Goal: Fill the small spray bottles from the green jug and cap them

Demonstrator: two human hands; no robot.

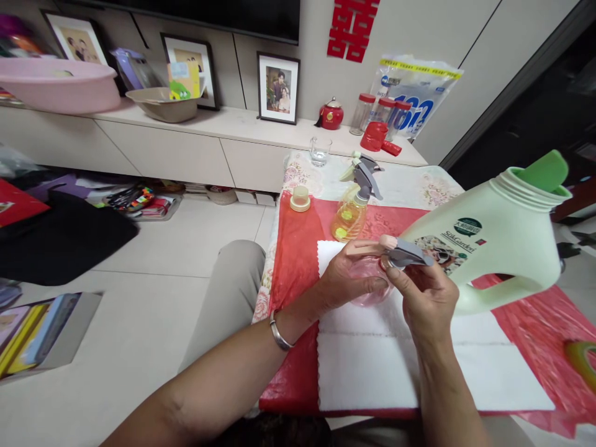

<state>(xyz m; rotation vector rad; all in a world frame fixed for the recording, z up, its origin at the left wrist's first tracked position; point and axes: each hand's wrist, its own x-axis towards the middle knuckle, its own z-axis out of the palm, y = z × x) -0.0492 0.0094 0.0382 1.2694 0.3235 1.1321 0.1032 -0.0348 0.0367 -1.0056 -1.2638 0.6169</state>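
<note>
Over a white cloth (367, 372), my left hand (351, 273) is closed around a pink see-through spray bottle (370, 297). My right hand (426, 295) grips the bottle's grey spray head (407, 253) at the neck. Just behind them stands a yellow spray bottle (348, 217), with more grey trigger tops by it. To the right is a large pale green jug (507, 230), uncapped, with a green scoop-like piece (547, 167) in its mouth. A cream cap (300, 198) rests on the red sheet (293, 267) at the left.
A glass mug (320, 151) stands at the table's far edge. On the cabinet (181, 146) behind are a red pot (331, 115), red-lidded jars (362, 115), a pink basin (60, 87) and picture frames. A tape roll (582, 360) lies at the right. A box of books (41, 335) sits on the floor.
</note>
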